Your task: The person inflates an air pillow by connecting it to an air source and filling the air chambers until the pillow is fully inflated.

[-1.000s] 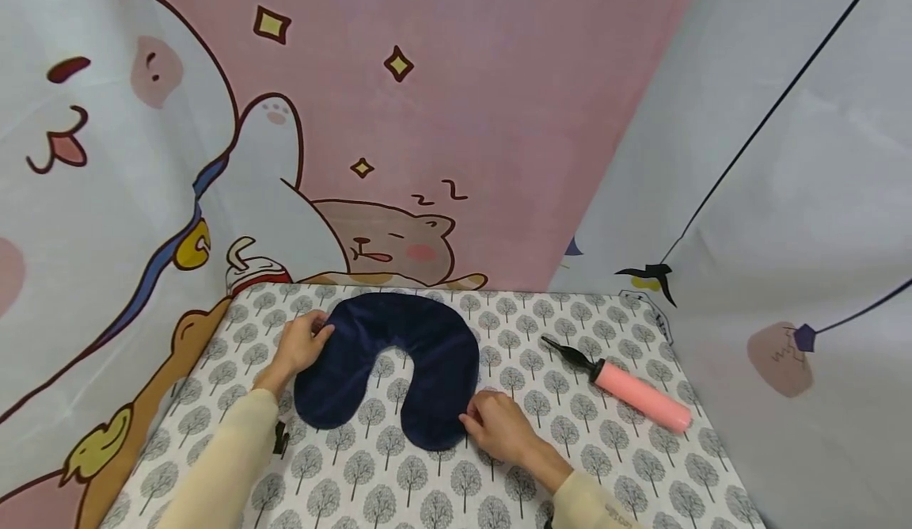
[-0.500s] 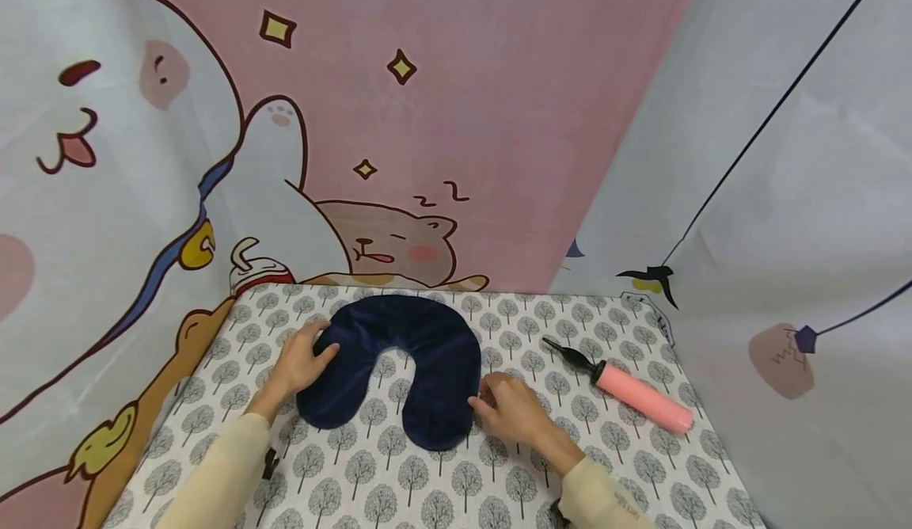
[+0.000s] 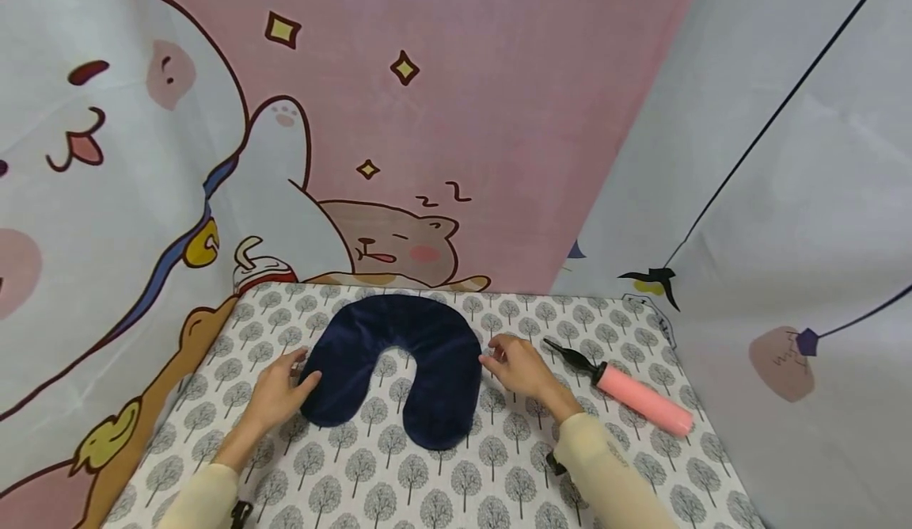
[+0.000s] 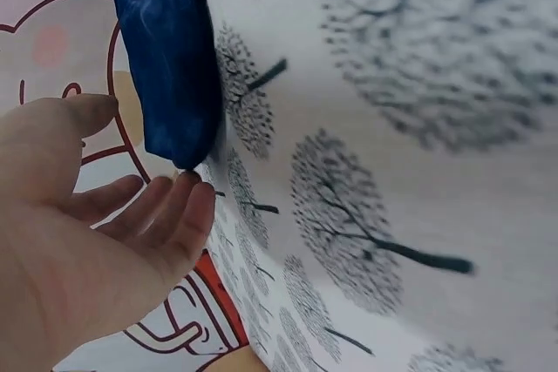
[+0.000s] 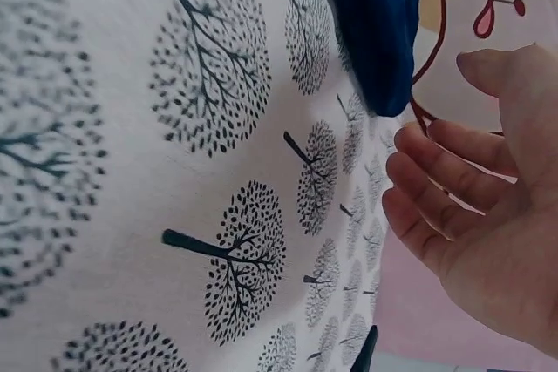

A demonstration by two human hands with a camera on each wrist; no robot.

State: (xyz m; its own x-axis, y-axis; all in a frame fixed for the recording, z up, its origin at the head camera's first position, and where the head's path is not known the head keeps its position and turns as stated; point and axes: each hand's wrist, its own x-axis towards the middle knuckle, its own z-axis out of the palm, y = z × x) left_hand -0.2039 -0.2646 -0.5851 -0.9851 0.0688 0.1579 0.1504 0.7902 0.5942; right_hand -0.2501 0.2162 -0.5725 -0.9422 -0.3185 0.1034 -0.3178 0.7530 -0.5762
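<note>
So there's a navy U-shaped neck pillow (image 3: 399,319) on the tree-print tablecloth (image 3: 370,473), lower middle of the frame, curve toward the top, both legs pointing at the bottom edge. Looks a bit wider side to side than top to bottom. It sits right between the two hands: left hand (image 3: 280,394) at its left edge, right hand (image 3: 523,369) by its right. Left looks nearer, thumb overlapping the fabric, though I can't tell if it's touching. Both have loose, slightly bent fingers spread apart, gripping nothing. Count: one pillow, two hands, one pink hand pump (image 3: 644,401) over at lower right.
</note>
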